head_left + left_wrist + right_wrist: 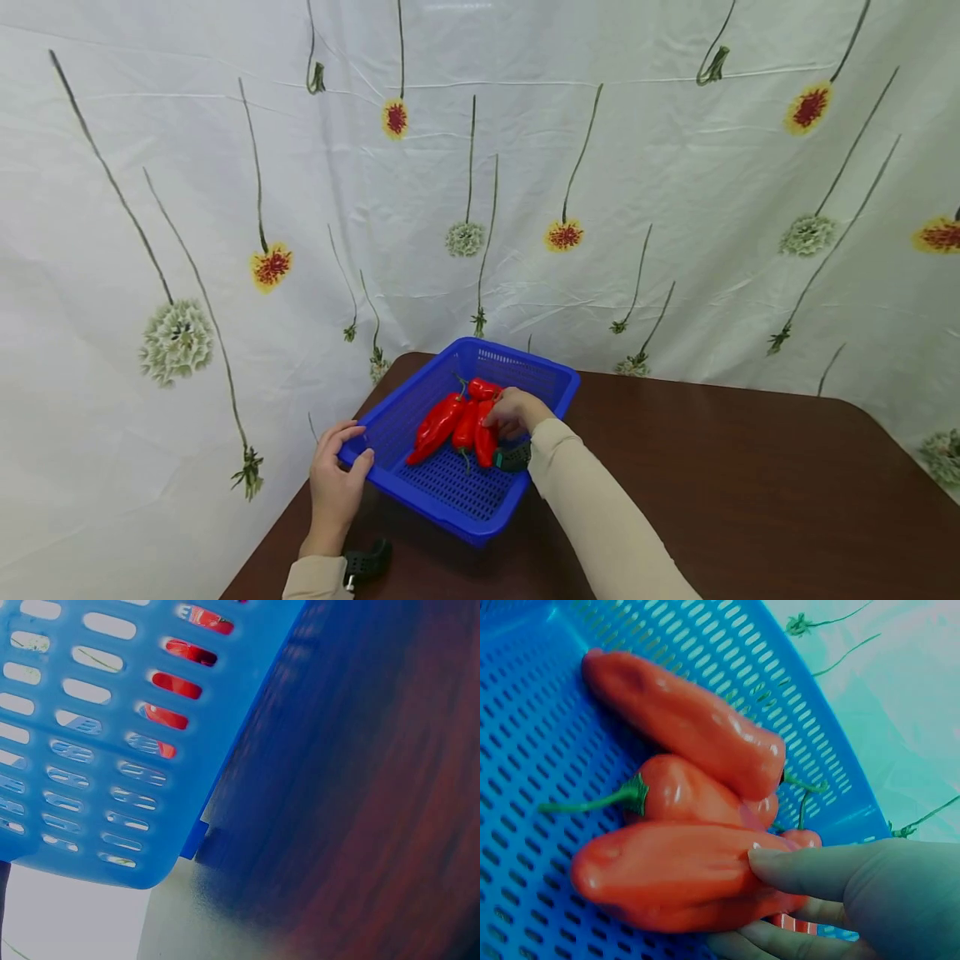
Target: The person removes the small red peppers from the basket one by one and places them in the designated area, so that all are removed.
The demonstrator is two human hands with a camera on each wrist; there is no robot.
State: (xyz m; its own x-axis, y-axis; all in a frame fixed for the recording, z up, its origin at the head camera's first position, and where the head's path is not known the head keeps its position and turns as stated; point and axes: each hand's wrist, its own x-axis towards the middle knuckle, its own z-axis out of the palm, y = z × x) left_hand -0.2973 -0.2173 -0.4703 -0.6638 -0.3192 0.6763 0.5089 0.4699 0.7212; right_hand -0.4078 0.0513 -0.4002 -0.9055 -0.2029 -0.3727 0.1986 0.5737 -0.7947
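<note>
A blue plastic basket (pixel 442 510) with slotted walls holds several long red peppers (pixel 439 427) with green stems. My left hand (pixel 335 483) grips its rim at the left corner, thumb on the near side and fingers over the edge. Inside the basket, my right hand (pixel 517 410) pinches the rightmost red pepper (pixel 667 877), its thumb on top and fingers underneath. Beside that pepper lie another with its stem pointing out (pixel 679 787) and a long one along the slotted wall (pixel 686 724). Red shows through the basket's slots (pixel 176 685) in the left wrist view.
The basket is over the left part of a dark brown table (pixel 720 483), which extends to the right. Behind and to the left hangs a white cloth (pixel 675 167) printed with flowers. Dark bands with small devices (pixel 367 562) sit at both wrists.
</note>
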